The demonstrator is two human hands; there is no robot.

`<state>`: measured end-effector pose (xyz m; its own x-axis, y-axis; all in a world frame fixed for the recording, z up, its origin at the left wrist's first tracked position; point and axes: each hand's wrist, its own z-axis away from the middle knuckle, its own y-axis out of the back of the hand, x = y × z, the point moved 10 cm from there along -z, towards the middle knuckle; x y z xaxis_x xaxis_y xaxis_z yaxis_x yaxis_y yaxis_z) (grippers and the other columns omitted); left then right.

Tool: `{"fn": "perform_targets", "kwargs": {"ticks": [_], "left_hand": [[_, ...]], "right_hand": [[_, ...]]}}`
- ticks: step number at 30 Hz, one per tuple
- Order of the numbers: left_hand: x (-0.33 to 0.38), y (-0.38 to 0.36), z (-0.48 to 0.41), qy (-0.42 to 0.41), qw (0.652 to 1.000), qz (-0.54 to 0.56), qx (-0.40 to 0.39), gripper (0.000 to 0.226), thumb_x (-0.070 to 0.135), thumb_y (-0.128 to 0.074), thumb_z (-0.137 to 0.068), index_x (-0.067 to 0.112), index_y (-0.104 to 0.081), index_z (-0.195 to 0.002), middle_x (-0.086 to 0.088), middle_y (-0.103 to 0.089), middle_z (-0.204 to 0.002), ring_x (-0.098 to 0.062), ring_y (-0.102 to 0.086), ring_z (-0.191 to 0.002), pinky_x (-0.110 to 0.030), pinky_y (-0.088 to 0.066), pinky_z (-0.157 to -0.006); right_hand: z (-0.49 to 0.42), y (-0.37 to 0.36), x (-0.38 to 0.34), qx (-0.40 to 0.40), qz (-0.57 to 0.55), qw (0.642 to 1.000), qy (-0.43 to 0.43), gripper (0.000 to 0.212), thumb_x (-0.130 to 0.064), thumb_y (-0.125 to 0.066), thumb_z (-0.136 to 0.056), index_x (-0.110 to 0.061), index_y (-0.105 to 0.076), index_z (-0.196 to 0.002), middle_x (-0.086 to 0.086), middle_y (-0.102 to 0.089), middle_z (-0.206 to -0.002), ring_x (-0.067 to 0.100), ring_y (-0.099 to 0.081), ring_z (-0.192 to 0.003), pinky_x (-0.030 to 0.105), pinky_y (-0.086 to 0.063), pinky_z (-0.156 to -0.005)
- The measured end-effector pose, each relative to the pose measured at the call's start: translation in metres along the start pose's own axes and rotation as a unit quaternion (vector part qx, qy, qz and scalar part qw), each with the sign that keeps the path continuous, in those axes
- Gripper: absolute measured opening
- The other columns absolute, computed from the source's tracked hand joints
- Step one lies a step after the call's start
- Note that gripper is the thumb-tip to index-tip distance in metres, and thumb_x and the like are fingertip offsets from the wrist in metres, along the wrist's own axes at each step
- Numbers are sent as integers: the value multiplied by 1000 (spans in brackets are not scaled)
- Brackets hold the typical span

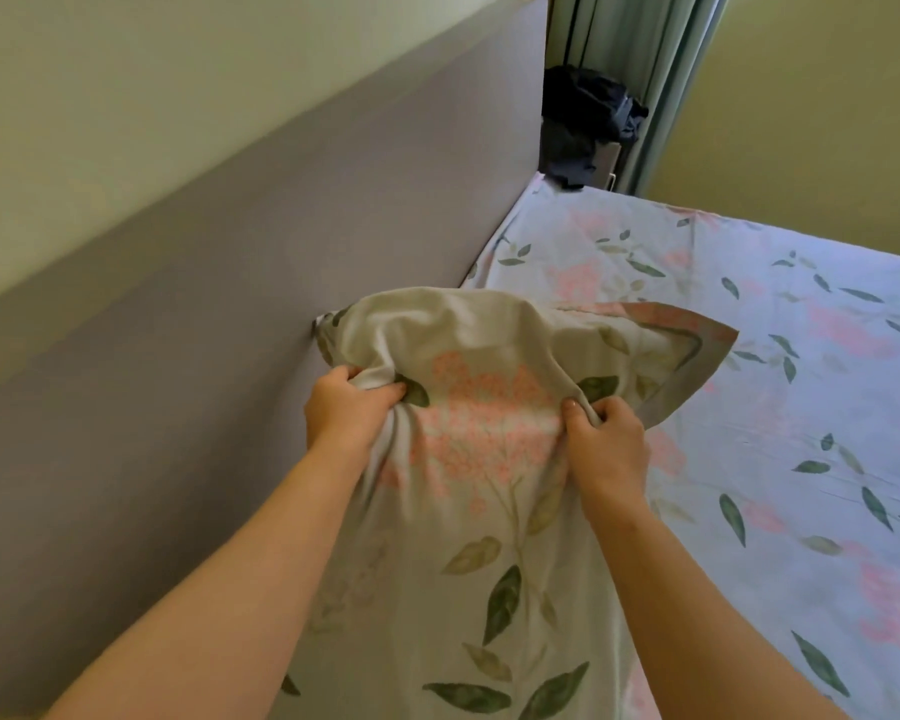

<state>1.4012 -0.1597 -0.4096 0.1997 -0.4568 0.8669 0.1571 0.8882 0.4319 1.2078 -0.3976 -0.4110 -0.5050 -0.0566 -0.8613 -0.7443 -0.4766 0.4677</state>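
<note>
Pillow [489, 350] is held up over the bed's [780, 407] 9 o'clock edge, its far left corner touching the grey headboard [261, 262]. It is gripped at mid-length by both hands. The left hand [344, 413] is closed on a bunch of fabric at the pillow's 9 o'clock side, fingers curled over the cloth. The right hand [606, 444] is clamped on a fold at the 3 o'clock side, with the thumb pressed on top. Between the two hands the cloth is pulled into creases.

From the hands toward 12 o'clock the pillow is seen rounded and full, with a flat pink-edged flange sticking out at 2 o'clock. Toward 6 o'clock the fabric hangs down between the forearms and runs out of view. A pale grey-green ground is printed with a pink flower cluster, a stem and dark green leaves.

The same print is carried by the bed's sheet. At 12 o'clock a curtain [650, 70] and dark clothes [588, 111] are seen.
</note>
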Motion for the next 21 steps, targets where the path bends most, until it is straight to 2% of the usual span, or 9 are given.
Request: {"fn": "perform_targets", "kwargs": {"ticks": [3,6,9,13,15,18,21], "left_hand": [[9,-29,-33,1,1000,-15,-12,24,24,-79,-67,22,-59,-79,-2,-64,-90,-26,-63,-91,-35,-53,-81],[19,-59,-60,-9,999,-26,-19,23,23,-79,-66,22,-60,-78,-1,-64,-87,-25,-63,-89,-36,-54,-83],[11,-86,-81,-8,999,-39,-28,23,26,-79,-66,20,-65,-84,-4,-68,-94,-27,-64,-93,-41,-55,-86],[-18,-106,-91,10,999,-43,-27,42,27,-77,-70,14,-64,-107,-6,-67,-109,-27,-62,-102,-41,-52,-92],[-30,-108,-91,17,999,-37,-25,46,26,-76,-71,14,-62,-113,-6,-66,-112,-27,-62,-104,-41,-51,-93],[-32,-106,-89,10,999,-36,-23,43,24,-75,-73,13,-62,-113,-3,-64,-106,-24,-60,-97,-38,-51,-91],[-9,-105,-92,-10,999,-39,-26,34,23,-75,-73,13,-65,-104,-2,-66,-99,-23,-61,-90,-37,-53,-87]], "right_hand": [[-39,-13,4,-3,12,1000,-17,25,-29,-51,-92,-10,-48,-75,2,-48,-67,14,-44,-60,29,-34,-52],[-73,-23,15,-5,21,999,-41,23,-27,-51,-93,-9,-49,-78,2,-47,-67,13,-42,-57,28,-30,-48],[-96,-34,31,-3,34,998,-58,22,-26,-50,-93,-9,-50,-81,2,-48,-68,14,-43,-57,27,-31,-48],[-111,-52,55,-9,63,996,-67,24,-27,-49,-93,-11,-47,-76,2,-47,-67,15,-43,-57,29,-32,-49],[-109,-58,64,-12,68,995,-72,23,-27,-49,-93,-9,-48,-79,2,-47,-66,15,-44,-57,31,-33,-52],[-106,-58,67,-10,61,996,-70,23,-27,-49,-93,-9,-49,-80,1,-47,-66,14,-43,-57,32,-35,-54],[-111,-51,50,-4,35,997,-63,22,-26,-50,-92,-10,-49,-77,2,-47,-66,14,-43,-57,29,-34,-52]]}}
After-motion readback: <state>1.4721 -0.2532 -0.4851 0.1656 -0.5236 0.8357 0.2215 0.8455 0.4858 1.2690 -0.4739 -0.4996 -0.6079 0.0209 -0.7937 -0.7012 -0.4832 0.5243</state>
